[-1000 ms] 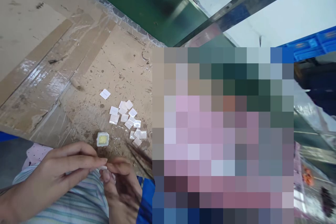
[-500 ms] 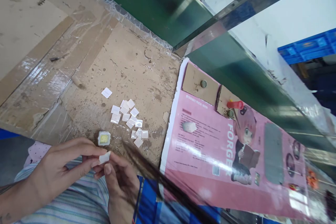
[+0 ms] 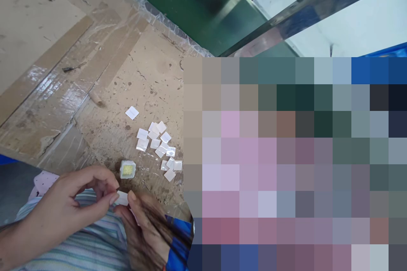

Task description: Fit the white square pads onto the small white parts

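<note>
Close to my body, a small white square piece [image 3: 122, 198] is held between both hands. My left hand [image 3: 76, 199] pinches its left edge between thumb and forefinger. The thumb of my right hand [image 3: 140, 216] presses the right edge, its other fingers curled beneath; strands of dark hair partly cover this hand. Just beyond the fingers stands a small whitish open box [image 3: 127, 170] with yellow contents I cannot make out. Several similar white squares [image 3: 154, 143] lie scattered, some overlapping, beyond my right hand. One white square [image 3: 132, 112] rests apart from them, farther up.
Stained, taped cardboard [image 3: 117, 67] covers the work surface. A dark green panel [image 3: 178, 0] rises along its far edge. Pixel blocks hide most of the right side. Dark hair [image 3: 159, 228] hangs across the lower view.
My left forefinger has lifted and bent, and the white piece has dropped slightly lower between the hands. My right thumb has come onto its right edge. The view has shifted slightly.
</note>
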Action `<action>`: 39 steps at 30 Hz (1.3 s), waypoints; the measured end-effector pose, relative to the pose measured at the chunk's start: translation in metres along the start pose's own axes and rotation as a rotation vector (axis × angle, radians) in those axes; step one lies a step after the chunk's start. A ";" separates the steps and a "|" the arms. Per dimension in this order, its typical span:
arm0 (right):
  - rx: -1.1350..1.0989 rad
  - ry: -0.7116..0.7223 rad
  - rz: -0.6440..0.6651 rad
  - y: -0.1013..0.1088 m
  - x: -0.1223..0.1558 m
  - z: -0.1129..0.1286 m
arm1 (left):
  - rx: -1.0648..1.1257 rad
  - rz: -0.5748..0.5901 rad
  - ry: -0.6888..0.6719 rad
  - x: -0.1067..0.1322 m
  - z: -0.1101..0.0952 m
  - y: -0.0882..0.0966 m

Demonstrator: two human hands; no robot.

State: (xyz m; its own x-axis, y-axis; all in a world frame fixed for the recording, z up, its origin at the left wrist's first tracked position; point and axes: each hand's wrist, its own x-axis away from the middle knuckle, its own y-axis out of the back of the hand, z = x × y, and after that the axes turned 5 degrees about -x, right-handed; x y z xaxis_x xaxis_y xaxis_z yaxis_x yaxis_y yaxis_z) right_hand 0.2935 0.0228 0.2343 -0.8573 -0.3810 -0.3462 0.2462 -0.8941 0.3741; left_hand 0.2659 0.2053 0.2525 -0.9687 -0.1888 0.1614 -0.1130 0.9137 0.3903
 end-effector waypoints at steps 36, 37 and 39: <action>0.094 0.027 0.247 0.029 -0.059 -0.023 | -0.391 -0.025 -0.443 -0.020 0.022 -0.006; 0.114 0.042 0.244 0.029 -0.058 -0.023 | -0.386 -0.028 -0.436 -0.020 0.023 -0.006; 0.162 0.066 0.247 0.028 -0.054 -0.024 | -0.384 0.005 -0.411 -0.018 0.025 -0.005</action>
State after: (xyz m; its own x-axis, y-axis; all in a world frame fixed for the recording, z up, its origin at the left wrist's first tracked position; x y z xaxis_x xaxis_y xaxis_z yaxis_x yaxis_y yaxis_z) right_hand 0.3574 0.0129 0.2426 -0.7480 -0.6013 -0.2809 0.3639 -0.7255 0.5842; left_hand 0.2782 0.2133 0.2248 -0.9842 0.0415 -0.1724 -0.0939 0.7028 0.7051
